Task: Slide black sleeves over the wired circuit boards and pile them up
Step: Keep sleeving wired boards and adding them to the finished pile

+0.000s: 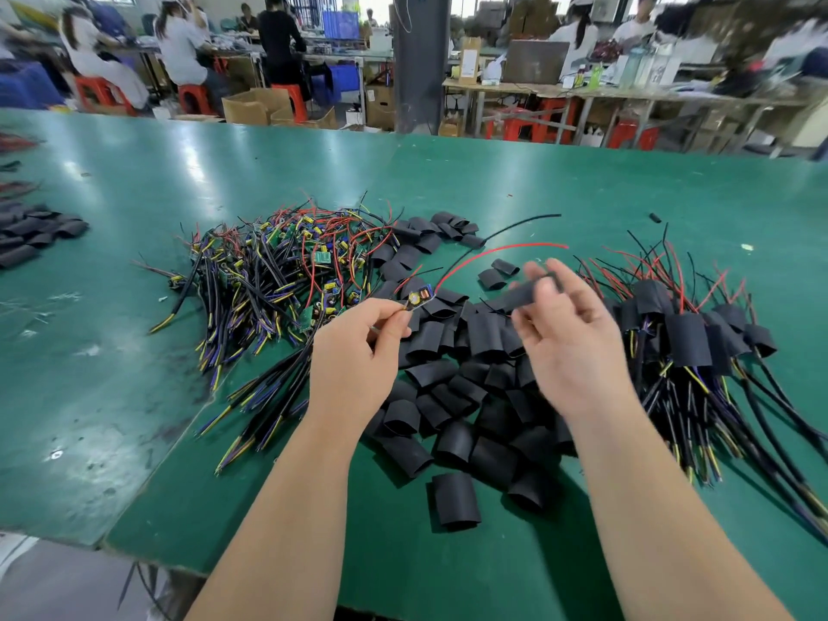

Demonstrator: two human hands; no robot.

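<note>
1. Black soft tube sleeve (522,297): we hold it in our right hand (569,342), pinched between the thumb and fingers, up above the table. This hand looks blurry.
2. Our left hand (358,351) pinches a small circuit board with yellow and blue parts (421,298) by its near end.
3. A long red wire (493,251) curves away from that board, up and to the right.
4. We see the sleeve just beside the board, and the board is not inside it.
5. On the left lies a messy pile of bare green boards with wires (286,271).
6. Under our hands is a heap of loose black sleeves (461,396).
7. On the right sits a pile of boards already in sleeves (685,338).
8. All of it lies on a shiny green table (134,329).
</note>
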